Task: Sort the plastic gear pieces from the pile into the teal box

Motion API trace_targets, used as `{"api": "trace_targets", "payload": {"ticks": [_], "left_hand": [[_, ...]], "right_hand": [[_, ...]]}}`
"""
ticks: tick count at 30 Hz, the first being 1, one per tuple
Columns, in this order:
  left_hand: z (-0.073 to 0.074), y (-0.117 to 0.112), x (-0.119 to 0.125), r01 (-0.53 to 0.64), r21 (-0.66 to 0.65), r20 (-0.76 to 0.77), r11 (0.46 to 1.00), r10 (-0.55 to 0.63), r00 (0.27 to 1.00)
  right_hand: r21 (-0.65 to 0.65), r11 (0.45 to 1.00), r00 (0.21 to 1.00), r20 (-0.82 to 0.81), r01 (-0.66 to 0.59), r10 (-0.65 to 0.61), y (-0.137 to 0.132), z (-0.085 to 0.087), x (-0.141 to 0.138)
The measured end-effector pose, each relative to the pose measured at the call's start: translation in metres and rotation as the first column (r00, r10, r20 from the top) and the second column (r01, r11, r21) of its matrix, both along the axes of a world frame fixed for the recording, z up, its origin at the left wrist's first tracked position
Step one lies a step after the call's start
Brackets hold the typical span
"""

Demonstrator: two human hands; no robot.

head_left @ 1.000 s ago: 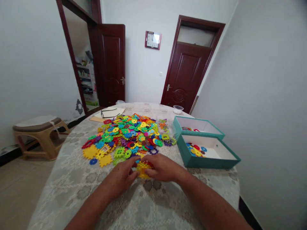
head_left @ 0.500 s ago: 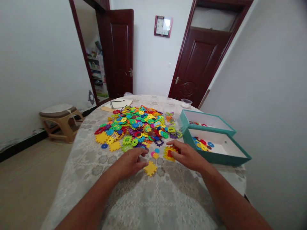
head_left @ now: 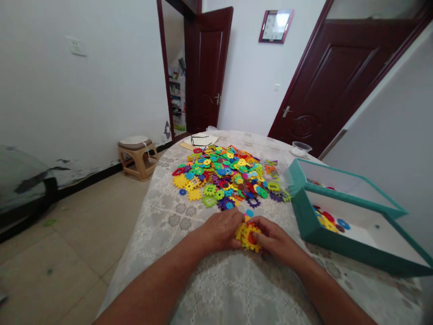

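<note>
My left hand [head_left: 221, 229] grips a yellow toothed square piece [head_left: 239, 232] between thumb and fingers. Close against it, my right hand [head_left: 273, 237] holds a yellow toothed block with an orange centre [head_left: 251, 238]. The two pieces touch or overlap; I cannot tell whether they are joined. Just beyond my fingers lies a small blue disc [head_left: 249, 212], with a bit of pink and orange partly hidden by my hands. A large heap of colourful toothed plastic pieces [head_left: 225, 168] spreads across the table beyond.
Two teal boxes with white insides stand on the right; the nearer box [head_left: 365, 246] has several loose pieces in it. At the back are eyeglasses [head_left: 201, 140] on paper and a clear bowl [head_left: 301, 147]. A stool [head_left: 138, 158] stands left of the table [head_left: 152, 225].
My left hand has taken hold of the yellow square piece. My right hand has brought the orange-centred block nearer and leftward against it. The view has turned left.
</note>
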State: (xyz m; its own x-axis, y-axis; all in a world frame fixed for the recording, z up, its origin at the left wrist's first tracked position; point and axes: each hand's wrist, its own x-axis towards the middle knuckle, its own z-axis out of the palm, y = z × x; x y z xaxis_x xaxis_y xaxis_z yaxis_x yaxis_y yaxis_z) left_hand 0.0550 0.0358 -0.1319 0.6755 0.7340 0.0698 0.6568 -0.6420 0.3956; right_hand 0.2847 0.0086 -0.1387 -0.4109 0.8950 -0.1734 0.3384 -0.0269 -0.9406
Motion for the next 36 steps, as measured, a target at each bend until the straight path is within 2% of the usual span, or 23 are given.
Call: {"api": "trace_targets", "payload": {"ticks": [4,8,10,11,13,14,16,18,20,22,25,27,28,30,32,33,36], "left_hand": [[-0.001,-0.002,0.005,0.062,0.066,0.057,0.996,-0.066,0.996],[0.006,0.002,-0.001,0.112,0.152,0.095,0.982,-0.127,0.987],[0.01,0.01,-0.011,0.036,0.214,0.138,0.976,-0.067,0.988],[0.013,0.016,-0.018,-0.056,0.256,0.188,0.965,0.007,0.982],[0.017,0.03,-0.034,-0.277,0.31,0.3,0.909,0.183,0.936],[0.019,0.039,-0.043,-0.371,0.324,0.348,0.87,0.254,0.902],[0.02,0.056,-0.062,-0.528,0.342,0.414,0.777,0.38,0.827],[0.019,0.07,-0.081,-0.643,0.334,0.456,0.689,0.479,0.75],[0.017,0.079,-0.098,-0.731,0.298,0.483,0.614,0.563,0.671],[0.015,0.082,-0.113,-0.807,0.231,0.49,0.543,0.652,0.579],[0.012,0.085,-0.129,-0.88,0.115,0.473,0.461,0.753,0.457],[0.01,0.086,-0.137,-0.908,0.06,0.455,0.414,0.799,0.395],[0.008,0.087,-0.14,-0.918,0.045,0.438,0.393,0.818,0.372],[0.004,0.089,-0.144,-0.931,0.031,0.378,0.364,0.858,0.348],[0.0,0.09,-0.145,-0.931,0.038,0.284,0.364,0.889,0.359],[-0.003,0.09,-0.144,-0.927,0.046,0.241,0.372,0.897,0.371],[-0.01,0.088,-0.135,-0.908,0.078,0.152,0.412,0.895,0.419]], "right_hand": [[-0.074,0.997,0.999,-0.031,0.023,-0.025,0.001,0.004,-0.001],[-0.021,1.0,0.998,0.063,0.011,-0.009,0.003,0.029,0.014],[0.06,0.998,0.985,0.17,0.018,-0.028,0.01,0.049,0.032],[0.12,0.992,0.971,0.23,0.037,-0.064,0.016,0.061,0.043],[0.28,0.952,0.912,0.348,0.12,-0.217,0.036,0.084,0.071],[0.371,0.912,0.861,0.393,0.174,-0.324,0.048,0.095,0.087],[0.509,0.812,0.71,0.457,0.286,-0.536,0.077,0.113,0.119],[0.598,0.698,0.516,0.484,0.393,-0.706,0.105,0.125,0.148],[0.614,0.66,0.444,0.491,0.433,-0.749,0.127,0.131,0.169],[0.621,0.647,0.416,0.497,0.442,-0.761,0.139,0.131,0.181],[0.722,0.592,0.347,0.486,0.358,-0.802,0.142,0.123,0.185],[0.76,0.579,0.367,0.469,0.296,-0.803,0.133,0.112,0.173],[0.766,0.587,0.413,0.461,0.262,-0.786,0.126,0.106,0.162],[0.77,0.612,0.566,0.427,0.181,-0.705,0.105,0.09,0.129],[0.769,0.636,0.735,0.393,0.067,-0.553,0.082,0.072,0.088],[0.762,0.647,0.793,0.389,0.009,-0.469,0.07,0.061,0.066],[0.769,0.628,0.886,0.368,-0.121,-0.28,0.046,0.03,0.012]]}}
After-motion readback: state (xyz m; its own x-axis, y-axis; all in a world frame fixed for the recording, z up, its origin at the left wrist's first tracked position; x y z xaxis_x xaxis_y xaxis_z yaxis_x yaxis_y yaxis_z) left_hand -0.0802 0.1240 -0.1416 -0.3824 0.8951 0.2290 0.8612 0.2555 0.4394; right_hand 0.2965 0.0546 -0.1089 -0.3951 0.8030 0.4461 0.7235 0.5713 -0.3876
